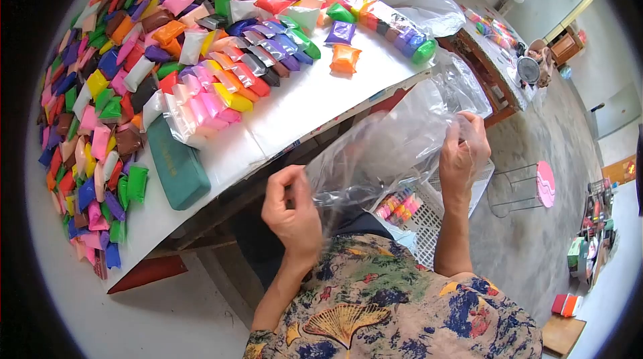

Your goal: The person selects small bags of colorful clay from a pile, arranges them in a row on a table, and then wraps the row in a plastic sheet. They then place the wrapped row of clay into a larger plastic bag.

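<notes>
A clear plastic bag point(385, 138) is stretched between my two hands in front of my body. My left hand point(289, 210) pinches one edge of it, fingers closed. At the other end my right hand point(463, 155) grips the bag with curled fingers. On the table beyond the bag lie an orange packet point(345, 59) and a purple packet point(340, 33). Close by, a clear bag filled with rows of coloured packets point(388, 24) lies near the table edge.
A large heap of coloured packets point(100, 138) covers the left of the white table point(295, 124). A green case point(175, 165) lies near its front edge. Below the bag stands a white plastic basket point(429, 232) with packed packets inside. A pink-topped stool point(545, 185) is at right.
</notes>
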A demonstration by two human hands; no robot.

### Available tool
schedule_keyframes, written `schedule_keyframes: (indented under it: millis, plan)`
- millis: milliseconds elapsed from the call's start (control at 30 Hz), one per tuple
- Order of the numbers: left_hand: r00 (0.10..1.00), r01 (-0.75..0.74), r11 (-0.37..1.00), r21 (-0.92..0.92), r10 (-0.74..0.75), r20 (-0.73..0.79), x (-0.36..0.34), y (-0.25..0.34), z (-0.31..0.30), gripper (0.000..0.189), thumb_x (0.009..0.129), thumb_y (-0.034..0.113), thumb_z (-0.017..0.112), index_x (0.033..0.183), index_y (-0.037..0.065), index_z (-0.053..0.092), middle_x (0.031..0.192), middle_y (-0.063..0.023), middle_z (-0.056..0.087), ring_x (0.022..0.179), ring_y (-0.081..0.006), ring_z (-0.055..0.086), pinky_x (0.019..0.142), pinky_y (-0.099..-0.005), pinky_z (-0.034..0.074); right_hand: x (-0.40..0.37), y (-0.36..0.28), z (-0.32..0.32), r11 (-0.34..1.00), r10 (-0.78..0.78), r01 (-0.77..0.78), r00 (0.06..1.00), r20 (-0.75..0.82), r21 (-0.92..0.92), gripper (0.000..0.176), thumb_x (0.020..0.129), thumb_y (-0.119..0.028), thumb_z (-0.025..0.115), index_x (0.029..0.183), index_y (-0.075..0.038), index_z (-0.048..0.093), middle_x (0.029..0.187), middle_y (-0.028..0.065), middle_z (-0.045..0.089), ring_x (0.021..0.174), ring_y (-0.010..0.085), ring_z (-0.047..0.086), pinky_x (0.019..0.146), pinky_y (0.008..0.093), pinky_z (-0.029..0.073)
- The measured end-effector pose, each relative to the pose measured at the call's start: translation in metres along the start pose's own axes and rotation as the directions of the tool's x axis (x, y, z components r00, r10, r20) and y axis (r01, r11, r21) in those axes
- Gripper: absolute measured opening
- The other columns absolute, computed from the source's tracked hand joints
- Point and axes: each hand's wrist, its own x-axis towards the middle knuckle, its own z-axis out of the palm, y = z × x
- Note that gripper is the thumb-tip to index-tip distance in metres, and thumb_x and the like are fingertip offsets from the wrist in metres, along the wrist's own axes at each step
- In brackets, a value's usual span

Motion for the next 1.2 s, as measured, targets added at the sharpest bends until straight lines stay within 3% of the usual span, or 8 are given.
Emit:
schedule_keyframes:
  millis: [133, 333, 533, 633, 767, 867, 1067, 1200]
  plan:
    - [0.990, -0.086, 0.988, 0.131, 0.099, -0.102, 0.016, 0.011, -0.014, 0.014, 0.091, -0.006, 0.060, 0.104, -0.003, 0.066, 0.094, -0.0040, 0.065, 0.085, -0.0102, 0.059, 0.080, -0.0245, 0.049, 0.003, 0.003, -0.002, 0.997, 0.079, -0.079, 0.997, -0.003, -0.022, 0.007, 0.089, -0.002, 0.061, 0.094, 0.002, 0.060, 0.086, 0.0167, 0.065, 0.076, 0.0323, 0.064, 0.071, 0.0406, 0.051]
    - [0.991, -0.130, 0.934, 0.334, 0.131, 0.021, 0.014, 0.014, -0.022, 0.019, 0.091, -0.007, 0.059, 0.108, -0.001, 0.065, 0.094, -0.0036, 0.065, 0.079, -0.0097, 0.057, 0.074, -0.0257, 0.048, 0.008, 0.005, -0.001, 0.998, 0.049, -0.051, 0.998, -0.036, -0.042, 0.008, 0.090, -0.004, 0.061, 0.095, 0.002, 0.062, 0.088, 0.0167, 0.067, 0.075, 0.0307, 0.064, 0.069, 0.0390, 0.051]
    - [0.967, -0.234, 0.904, 0.358, 0.254, -0.011, 0.002, -0.002, -0.013, 0.017, 0.095, -0.001, 0.058, 0.111, 0.000, 0.065, 0.095, -0.0049, 0.066, 0.074, -0.0105, 0.058, 0.067, -0.0271, 0.048, 0.023, 0.004, -0.012, 0.920, 0.388, -0.392, 0.908, 0.158, -0.004, 0.013, 0.092, -0.008, 0.062, 0.101, 0.001, 0.065, 0.085, 0.0118, 0.068, 0.073, 0.0173, 0.063, 0.065, 0.0326, 0.049]
    - [0.975, -0.202, 0.942, 0.268, 0.220, -0.039, 0.002, -0.013, -0.012, 0.021, 0.101, 0.004, 0.052, 0.121, -0.001, 0.060, 0.102, -0.0075, 0.067, 0.075, -0.0104, 0.059, 0.068, -0.0261, 0.050, 0.019, 0.013, -0.010, 0.619, 0.440, -0.580, 0.814, 0.378, 0.529, 0.020, 0.094, -0.012, 0.063, 0.110, -0.001, 0.065, 0.088, 0.0068, 0.069, 0.074, 0.0086, 0.061, 0.061, 0.0250, 0.047]
    - [0.995, -0.090, 0.983, 0.162, 0.096, -0.027, 0.000, -0.014, -0.011, 0.028, 0.104, 0.007, 0.048, 0.130, -0.001, 0.053, 0.111, -0.0102, 0.065, 0.078, -0.0100, 0.059, 0.069, -0.0253, 0.052, -0.010, 0.000, 0.003, 0.446, 0.377, -0.531, 0.841, 0.387, 0.720, 0.033, 0.096, -0.020, 0.068, 0.123, -0.003, 0.060, 0.092, 0.0054, 0.069, 0.072, 0.0038, 0.057, 0.059, 0.0194, 0.045]
    - [0.999, -0.051, 0.992, 0.113, 0.052, -0.011, -0.003, -0.016, -0.011, 0.030, 0.105, 0.008, 0.046, 0.134, -0.001, 0.050, 0.117, -0.0109, 0.063, 0.079, -0.0097, 0.058, 0.069, -0.0249, 0.052, -0.026, -0.001, 0.009, 0.157, 0.375, -0.650, 0.736, 0.564, 0.744, 0.028, 0.096, -0.020, 0.067, 0.120, -0.004, 0.063, 0.090, 0.0055, 0.069, 0.068, 0.0036, 0.055, 0.060, 0.0192, 0.044]
    - [1.000, -0.017, 1.000, 0.006, 0.017, 0.021, -0.008, -0.041, -0.015, 0.044, 0.099, 0.017, 0.061, 0.137, -0.002, 0.048, 0.114, -0.0140, 0.067, 0.075, -0.0154, 0.063, 0.070, -0.0294, 0.053, -0.012, -0.004, 0.003, 0.500, 0.443, -0.480, 0.857, 0.263, 0.721, 0.016, 0.099, -0.019, 0.065, 0.100, -0.003, 0.067, 0.074, 0.0005, 0.062, 0.063, 0.0056, 0.052, 0.057, 0.0202, 0.040]
    - [0.877, -0.172, 0.964, 0.204, 0.056, 0.478, -0.013, -0.036, -0.027, 0.065, 0.090, 0.025, 0.073, 0.143, 0.000, 0.045, 0.114, -0.0152, 0.066, 0.081, -0.0227, 0.065, 0.076, -0.0358, 0.053, 0.009, -0.013, -0.015, 0.848, 0.238, -0.205, 0.971, -0.006, 0.490, 0.014, 0.096, -0.015, 0.068, 0.096, -0.001, 0.068, 0.077, 0.0012, 0.061, 0.066, 0.0076, 0.054, 0.059, 0.0212, 0.042]
